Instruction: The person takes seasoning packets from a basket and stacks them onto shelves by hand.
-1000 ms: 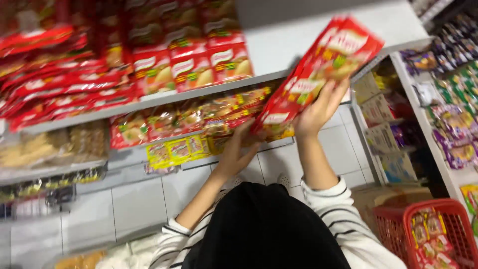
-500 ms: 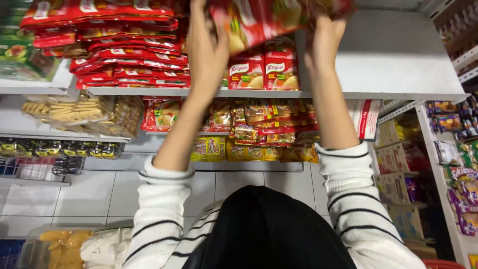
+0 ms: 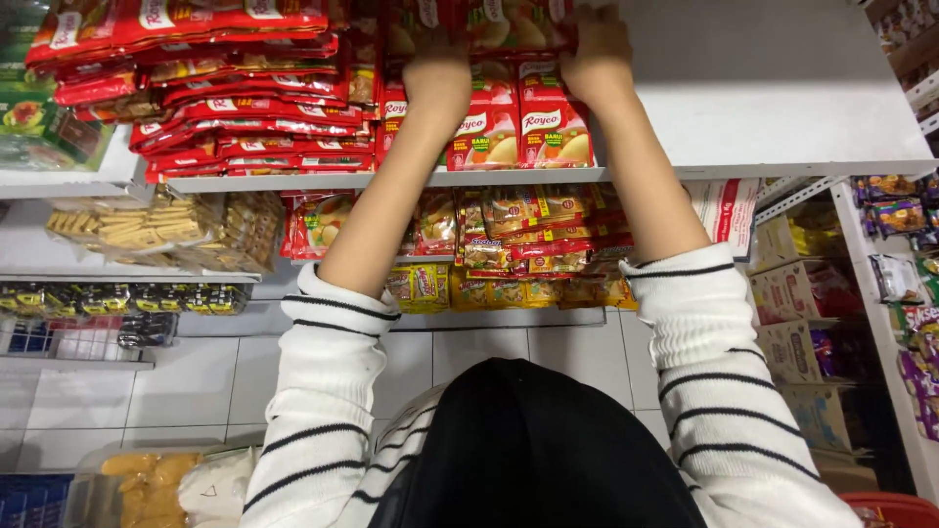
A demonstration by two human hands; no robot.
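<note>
Both hands are reaching up to the white shelf [image 3: 782,108]. The left hand [image 3: 437,83] and the right hand [image 3: 597,51] are each gripping one end of a red strip of packets [image 3: 489,24] and resting it on the upright red packets [image 3: 518,127]. The strip is lying flat, its long side running left to right, though its top is cut off, so this is partly a guess. If one hand is letting go early, the strip could slide off and fall.
</note>
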